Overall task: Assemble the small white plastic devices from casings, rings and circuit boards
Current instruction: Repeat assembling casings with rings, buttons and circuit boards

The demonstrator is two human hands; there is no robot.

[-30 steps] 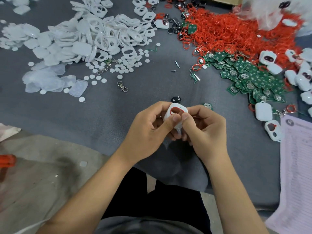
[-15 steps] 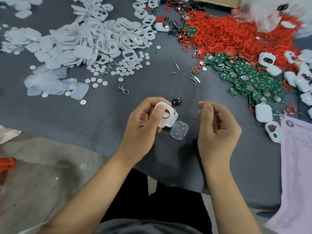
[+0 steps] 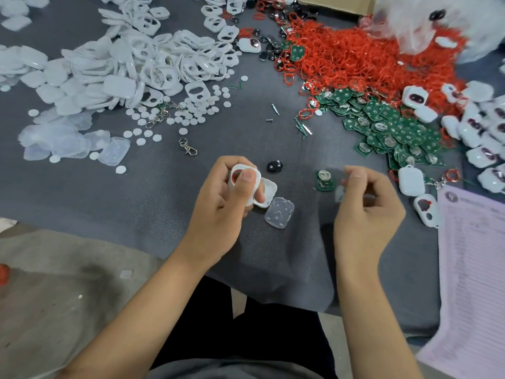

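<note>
**A:** where's the casing at?

**B:** your left hand [image 3: 218, 203] grips the white casing [image 3: 247, 187], thumb pressed on top, just left of the clear cover [image 3: 279, 212] on the gray cloth [image 3: 136, 192].

**A:** and the right?

**B:** right hand [image 3: 366, 212] is curled to the right of that cover, near a green circuit board [image 3: 323, 180]. too blurry to tell if it's pinching anything.

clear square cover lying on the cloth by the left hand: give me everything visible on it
The clear cover is a rounded-square piece of see-through, soft-looking plastic with small raised dots and a shallow rim. It lies flat on the grey cloth, turned like a diamond, just right of the left hand and below the white casing it holds. Neither hand touches it.
</note>
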